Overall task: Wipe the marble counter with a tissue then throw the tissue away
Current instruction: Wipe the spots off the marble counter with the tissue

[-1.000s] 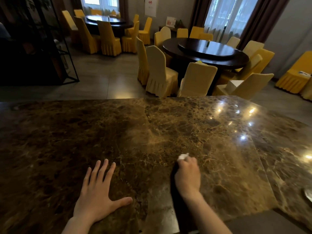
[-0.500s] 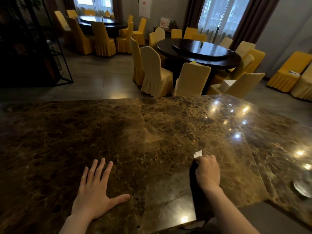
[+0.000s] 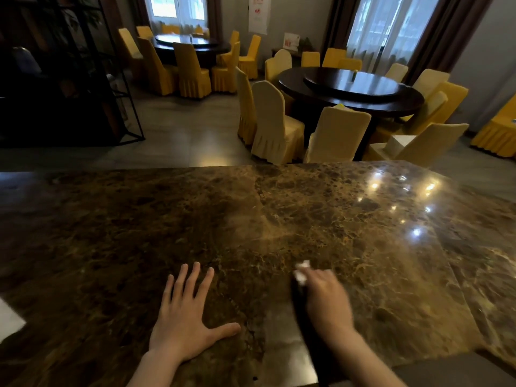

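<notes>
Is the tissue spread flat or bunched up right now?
Bunched up. The tissue is a small white wad poking out past the fingertips of the right hand, pressed to the marble counter.

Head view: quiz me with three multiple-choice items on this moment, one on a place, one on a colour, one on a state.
1. Where is the tissue?
A. bunched in the right hand
B. under the left hand
C. on a chair

2. What colour is the marble counter?
A. white
B. mottled brown
C. green

3. How is the left hand?
A. clenched in a fist
B. raised in the air
C. flat on the counter, fingers spread

Key: 1 A, white paper shows at the right hand's fingertips. 2 B, the slab is brown with gold veins. 3 C, its palm lies down on the marble, holding nothing.
</notes>
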